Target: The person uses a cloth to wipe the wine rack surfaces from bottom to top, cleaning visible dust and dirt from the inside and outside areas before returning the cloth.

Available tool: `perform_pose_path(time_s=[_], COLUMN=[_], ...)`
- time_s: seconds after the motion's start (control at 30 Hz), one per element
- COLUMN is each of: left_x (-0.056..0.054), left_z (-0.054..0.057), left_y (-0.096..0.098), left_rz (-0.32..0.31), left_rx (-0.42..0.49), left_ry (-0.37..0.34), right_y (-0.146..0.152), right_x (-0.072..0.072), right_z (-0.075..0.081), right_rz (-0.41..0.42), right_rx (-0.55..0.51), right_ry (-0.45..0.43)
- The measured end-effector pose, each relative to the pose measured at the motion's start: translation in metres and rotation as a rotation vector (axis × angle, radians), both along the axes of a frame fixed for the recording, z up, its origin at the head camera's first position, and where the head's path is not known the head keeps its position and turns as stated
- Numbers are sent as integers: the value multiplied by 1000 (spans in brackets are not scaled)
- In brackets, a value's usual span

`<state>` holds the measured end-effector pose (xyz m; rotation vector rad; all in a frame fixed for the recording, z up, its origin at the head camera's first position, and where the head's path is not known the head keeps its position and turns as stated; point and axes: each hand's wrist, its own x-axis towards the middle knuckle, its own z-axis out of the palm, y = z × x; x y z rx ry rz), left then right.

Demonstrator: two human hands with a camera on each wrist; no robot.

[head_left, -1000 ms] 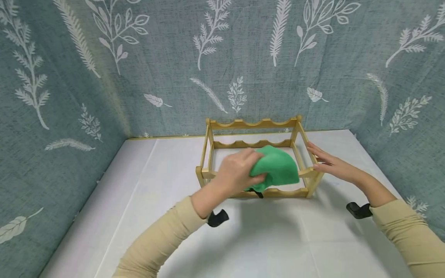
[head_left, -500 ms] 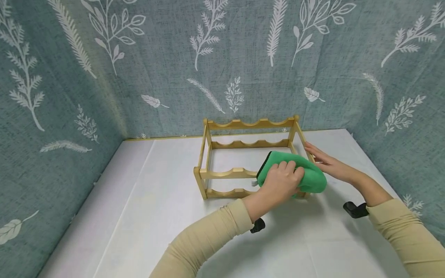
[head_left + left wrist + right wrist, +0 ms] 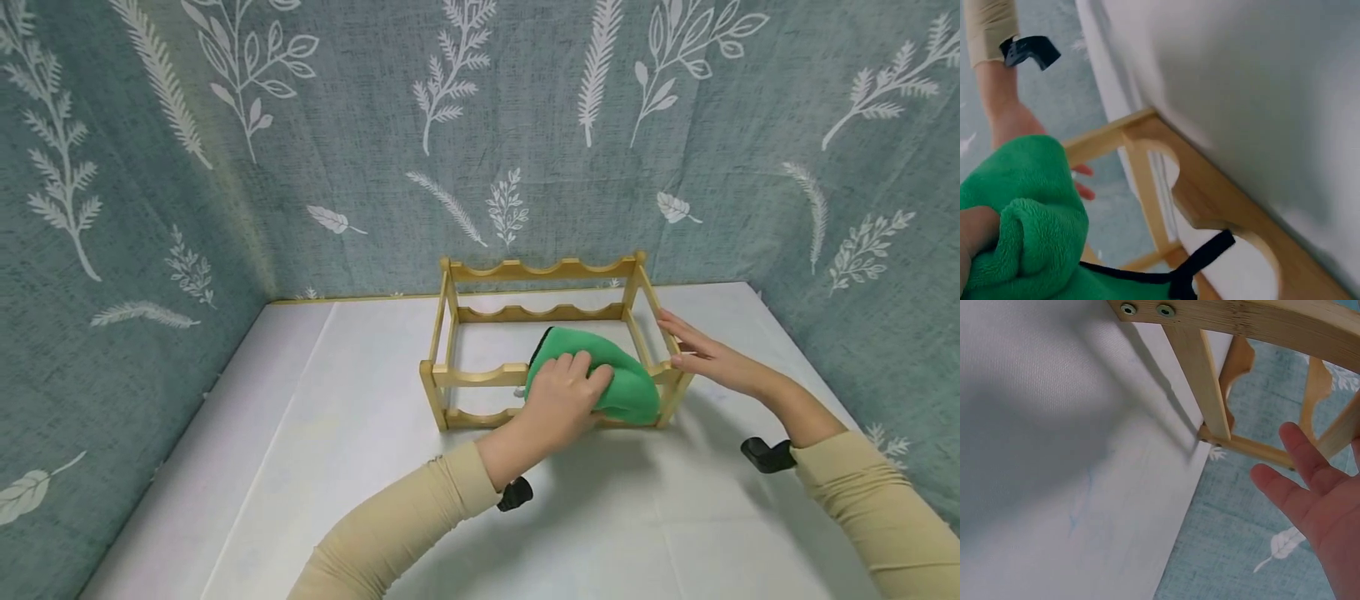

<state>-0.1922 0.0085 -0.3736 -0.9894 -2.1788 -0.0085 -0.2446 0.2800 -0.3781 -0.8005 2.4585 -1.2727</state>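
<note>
A green cloth (image 3: 600, 367) with a black edge is bunched in my left hand (image 3: 564, 398), over the front scalloped rail of a wooden bottle rack (image 3: 480, 377). In the left wrist view the fluffy cloth (image 3: 1041, 187) folds around the thumb, and a black loop (image 3: 1207, 253) hangs from its edge. My right hand (image 3: 712, 357) lies at the rack's right side, its fingers extended against the upper side rail. The right wrist view shows this hand (image 3: 1322, 500) with spread fingers beside the rack's wooden frame (image 3: 1204, 381); some fingers are cut off there.
The rack stands on a white-covered table (image 3: 330, 433). Behind it hangs a blue-grey curtain (image 3: 360, 150) with white leaf prints, which also lines both sides. A black wrist mount (image 3: 767, 455) sticks out below the right forearm.
My left hand carried the cloth right along the front rail, then came partly back left. The right hand stays at the rack's side.
</note>
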Motion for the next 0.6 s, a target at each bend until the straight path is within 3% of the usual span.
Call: perform_pose_path(time_s=[0.2, 0.43, 0.6], left_x=[7, 20, 30], left_z=[0, -8, -10], left_y=[-34, -75, -103], left_rz=[78, 151, 261], left_rx=[15, 163, 231], left_ry=[-208, -160, -260], right_y=[1, 1, 0], right_x=[0, -1, 0], right_z=[0, 2, 1], right_rz=[6, 14, 16], right_rx=[-5, -20, -17], right_ry=[0, 6, 3])
